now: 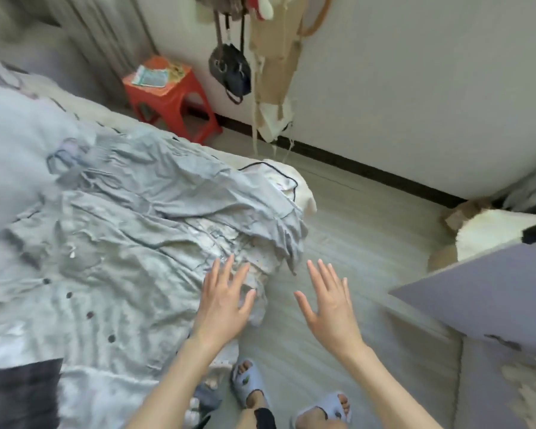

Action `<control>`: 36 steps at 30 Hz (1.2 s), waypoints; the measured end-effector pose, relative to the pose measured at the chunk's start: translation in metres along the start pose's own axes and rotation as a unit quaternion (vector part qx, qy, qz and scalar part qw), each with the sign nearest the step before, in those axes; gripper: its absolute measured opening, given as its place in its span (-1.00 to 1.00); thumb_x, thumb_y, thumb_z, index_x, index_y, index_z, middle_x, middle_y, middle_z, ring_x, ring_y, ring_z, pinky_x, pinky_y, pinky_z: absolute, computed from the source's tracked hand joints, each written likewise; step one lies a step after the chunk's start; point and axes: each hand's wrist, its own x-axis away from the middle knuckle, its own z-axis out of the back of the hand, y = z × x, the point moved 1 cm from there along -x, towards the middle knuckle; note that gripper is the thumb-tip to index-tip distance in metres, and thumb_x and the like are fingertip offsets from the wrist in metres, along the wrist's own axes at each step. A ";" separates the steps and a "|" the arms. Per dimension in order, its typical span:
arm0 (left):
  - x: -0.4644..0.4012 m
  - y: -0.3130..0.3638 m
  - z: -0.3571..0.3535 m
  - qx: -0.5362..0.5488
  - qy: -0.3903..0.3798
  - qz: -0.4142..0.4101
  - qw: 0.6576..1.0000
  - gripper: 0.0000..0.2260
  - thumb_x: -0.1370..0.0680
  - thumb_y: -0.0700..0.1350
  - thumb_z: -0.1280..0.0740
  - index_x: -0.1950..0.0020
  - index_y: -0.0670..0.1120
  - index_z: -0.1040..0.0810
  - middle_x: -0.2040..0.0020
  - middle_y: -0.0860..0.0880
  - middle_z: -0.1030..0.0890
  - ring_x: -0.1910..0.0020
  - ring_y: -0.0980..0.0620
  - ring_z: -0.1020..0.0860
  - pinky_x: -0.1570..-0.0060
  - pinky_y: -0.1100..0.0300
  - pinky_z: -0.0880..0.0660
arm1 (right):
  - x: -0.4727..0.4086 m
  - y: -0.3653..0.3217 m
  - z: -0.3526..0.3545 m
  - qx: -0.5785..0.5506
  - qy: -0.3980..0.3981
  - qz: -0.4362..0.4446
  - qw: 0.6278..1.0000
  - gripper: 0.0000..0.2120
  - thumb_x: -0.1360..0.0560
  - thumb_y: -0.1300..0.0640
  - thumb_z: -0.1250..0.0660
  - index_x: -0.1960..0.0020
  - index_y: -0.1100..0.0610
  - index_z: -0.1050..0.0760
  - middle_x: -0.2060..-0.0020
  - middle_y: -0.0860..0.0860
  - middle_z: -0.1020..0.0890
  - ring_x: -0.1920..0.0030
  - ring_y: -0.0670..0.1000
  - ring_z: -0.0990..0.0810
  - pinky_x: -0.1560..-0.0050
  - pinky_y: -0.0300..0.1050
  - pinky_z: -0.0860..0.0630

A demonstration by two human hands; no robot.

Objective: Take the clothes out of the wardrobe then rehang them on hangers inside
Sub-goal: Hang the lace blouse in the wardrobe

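Note:
A heap of pale grey-blue clothes [130, 230] lies spread over the bed [304, 193], with a dark-buttoned garment [75, 305] nearest me. My left hand [226, 298] hovers with fingers spread over the heap's edge at the bed's corner and holds nothing. To its right, my right hand [328, 301] is spread flat in the air above the floor, empty too. A grey wardrobe door [489, 292] juts in at the right. No hanger shows in view.
A red plastic stool [174, 103] with papers stands by the far wall. A dark bag [231, 72] and beige straps [276, 88] hang on the wall. The pale wood floor [369, 218] runs between bed and wardrobe. My slippered feet [251, 382] are below.

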 end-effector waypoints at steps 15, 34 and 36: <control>0.083 -0.216 0.058 0.088 0.079 0.298 0.947 -0.55 -0.62 0.04 -0.07 -0.50 0.02 -0.11 -0.54 -0.05 0.02 -0.51 -0.05 0.17 -0.45 0.03 0.10 | -0.098 -0.193 -0.121 0.115 -0.177 0.252 0.944 -0.03 -0.29 -0.46 0.54 -0.51 -0.01 -0.01 -0.50 -0.01 -0.11 -0.44 -0.11 0.16 -0.42 -0.07 0.27; 0.024 -0.439 0.107 0.105 0.102 0.465 0.873 -0.53 -0.63 -0.02 -0.08 -0.52 -0.01 -0.05 -0.54 -0.08 0.09 -0.51 -0.09 0.18 -0.46 -0.02 0.12 | -0.298 -0.380 -0.306 0.245 -0.301 0.413 0.824 -0.44 -0.61 -0.10 -0.02 -0.53 0.03 0.07 -0.51 0.05 -0.07 -0.51 0.04 0.04 -0.49 0.02 0.14; 0.021 -0.483 0.118 0.080 0.114 0.474 0.869 -0.53 -0.62 -0.05 -0.10 -0.51 -0.05 -0.09 -0.54 -0.10 0.04 -0.51 -0.11 0.13 -0.46 -0.06 0.09 | -0.314 -0.406 -0.334 0.253 -0.305 0.408 0.823 -0.44 -0.61 -0.09 -0.02 -0.53 0.03 0.09 -0.51 0.04 -0.05 -0.51 0.03 0.05 -0.48 0.01 0.16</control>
